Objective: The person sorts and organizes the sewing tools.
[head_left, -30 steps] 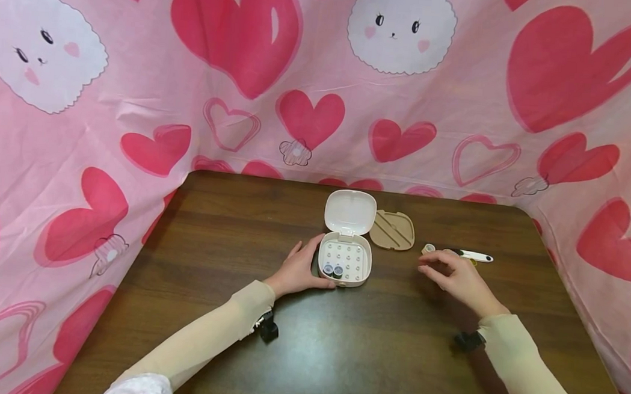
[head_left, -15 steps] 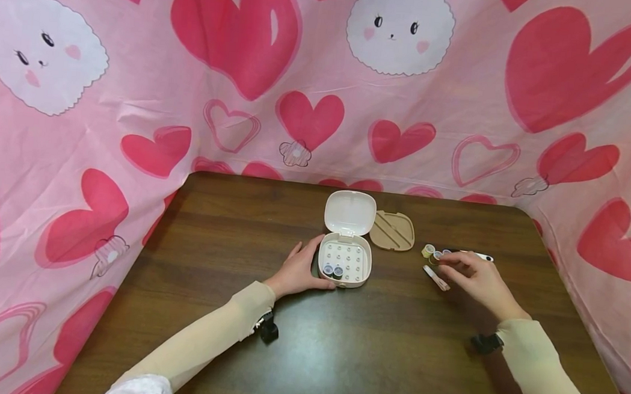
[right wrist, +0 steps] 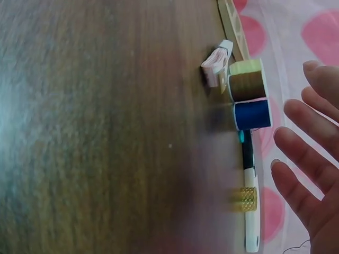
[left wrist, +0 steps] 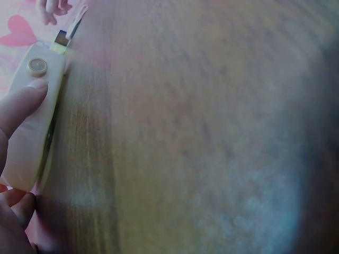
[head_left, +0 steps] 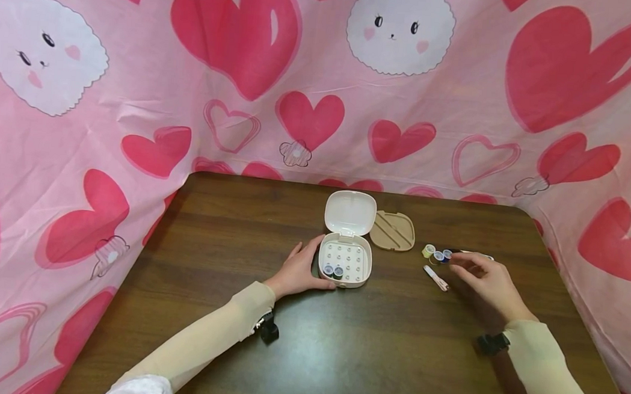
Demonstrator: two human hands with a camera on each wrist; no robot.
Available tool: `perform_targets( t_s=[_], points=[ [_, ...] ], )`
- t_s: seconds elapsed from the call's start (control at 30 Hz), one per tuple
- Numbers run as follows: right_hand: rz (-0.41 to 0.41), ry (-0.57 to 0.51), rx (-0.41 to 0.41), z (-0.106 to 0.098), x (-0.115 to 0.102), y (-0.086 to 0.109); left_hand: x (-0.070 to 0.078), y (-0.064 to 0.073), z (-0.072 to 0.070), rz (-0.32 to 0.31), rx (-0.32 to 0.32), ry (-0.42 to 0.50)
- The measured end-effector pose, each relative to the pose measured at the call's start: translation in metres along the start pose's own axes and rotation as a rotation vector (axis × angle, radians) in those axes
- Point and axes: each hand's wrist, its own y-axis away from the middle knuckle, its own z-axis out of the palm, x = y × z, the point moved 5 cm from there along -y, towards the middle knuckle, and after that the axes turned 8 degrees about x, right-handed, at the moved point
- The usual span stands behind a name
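An open white sewing box [head_left: 368, 265] stands on the table, with rows of small pegs and two dark thread spools [head_left: 333, 271] inside at its front left. My left hand [head_left: 301, 271] holds the box by its left side, the thumb along the front below a round button [left wrist: 37, 66]. Over the things on the right, my right hand [head_left: 491, 285] hovers with loosely bent fingers and nothing in them. Closest to its fingertips is a blue thread spool [right wrist: 252, 115]. A brown spool [right wrist: 247, 87] and a yellow spool [head_left: 428, 251] stand beside that one.
A beige divided tray [head_left: 393, 230] lies right of the raised lid [head_left: 350, 211]. A pink bundle with a white band [head_left: 436, 278] lies before the spools. Near the right hand are a gold thimble [right wrist: 247, 199] and a slim tool with a white handle [right wrist: 253, 227].
My right hand has drawn back to the right, away from the yellow spool, uncovering the other spools and the pink bundle. My left hand has stayed on the box.
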Motion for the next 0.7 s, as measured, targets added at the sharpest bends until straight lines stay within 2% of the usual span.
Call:
perform_targets(
  t_s=[0.43, 0.7],
  points=[
    [0.024, -0.004, 0.021, 0.003, 0.013, -0.004, 0.000, 0.000, 0.000, 0.011, 0.008, 0.009],
    [-0.001, -0.004, 0.005, 0.009, 0.016, -0.009, 0.000, 0.000, -0.001, 0.012, 0.006, 0.010]
  ],
)
